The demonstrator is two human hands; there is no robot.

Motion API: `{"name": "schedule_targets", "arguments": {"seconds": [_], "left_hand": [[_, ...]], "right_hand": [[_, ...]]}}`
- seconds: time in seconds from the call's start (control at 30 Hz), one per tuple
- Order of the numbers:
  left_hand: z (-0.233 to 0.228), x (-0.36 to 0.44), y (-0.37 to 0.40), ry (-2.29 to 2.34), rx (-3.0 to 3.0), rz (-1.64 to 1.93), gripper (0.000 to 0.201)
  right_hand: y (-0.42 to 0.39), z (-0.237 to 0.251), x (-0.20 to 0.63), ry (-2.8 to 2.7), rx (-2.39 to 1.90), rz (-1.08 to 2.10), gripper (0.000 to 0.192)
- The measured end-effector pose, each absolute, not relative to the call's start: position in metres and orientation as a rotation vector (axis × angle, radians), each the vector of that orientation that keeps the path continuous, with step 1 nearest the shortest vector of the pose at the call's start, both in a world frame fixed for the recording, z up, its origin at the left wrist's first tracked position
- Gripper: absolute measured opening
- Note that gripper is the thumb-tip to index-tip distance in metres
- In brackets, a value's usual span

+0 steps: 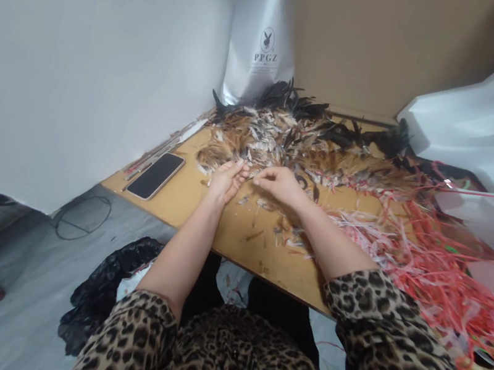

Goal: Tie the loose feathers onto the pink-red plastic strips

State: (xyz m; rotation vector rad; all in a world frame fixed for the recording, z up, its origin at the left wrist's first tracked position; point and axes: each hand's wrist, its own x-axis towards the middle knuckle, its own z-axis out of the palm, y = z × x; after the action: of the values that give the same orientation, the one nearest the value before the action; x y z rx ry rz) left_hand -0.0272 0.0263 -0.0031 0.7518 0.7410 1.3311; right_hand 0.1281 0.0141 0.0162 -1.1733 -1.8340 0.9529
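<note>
A black phone (155,175) lies on the wooden table (239,234) near a white PPGZ bag (262,43).

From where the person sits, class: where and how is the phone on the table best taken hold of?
Grip the phone by its two long edges, coming from above with the left hand, the nearer one. It lies flat, screen up, near the table's left corner, apart from the feathers, so its sides seem free to pinch.

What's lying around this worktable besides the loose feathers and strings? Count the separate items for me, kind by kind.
Phone: 1
Printed white bag: 1
Black plastic bag under the table: 1
Feather heap: 1
Tangle of red and pink strings: 1
Total: 5
The left hand and right hand pick at the heap's near edge.
</note>
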Motion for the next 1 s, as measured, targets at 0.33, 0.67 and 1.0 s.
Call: {"name": "schedule_targets", "arguments": {"seconds": [0.33,0.67,1.0], "left_hand": [[-0.002,-0.027,0.024,0.685,0.701,1.332,0.005],[-0.006,-0.03,0.028,0.653,0.648,1.329,0.006],[-0.009,-0.023,0.024,0.549,0.665,1.177,0.008]], "right_hand": [[-0.012,0.013,0.104,-2.611,-1.078,0.139,0.021],[0.011,0.011,0.118,-1.687,-1.152,0.886,0.011],[0.016,0.022,0.129,-0.856,-0.797,1.562,0.017]]}}
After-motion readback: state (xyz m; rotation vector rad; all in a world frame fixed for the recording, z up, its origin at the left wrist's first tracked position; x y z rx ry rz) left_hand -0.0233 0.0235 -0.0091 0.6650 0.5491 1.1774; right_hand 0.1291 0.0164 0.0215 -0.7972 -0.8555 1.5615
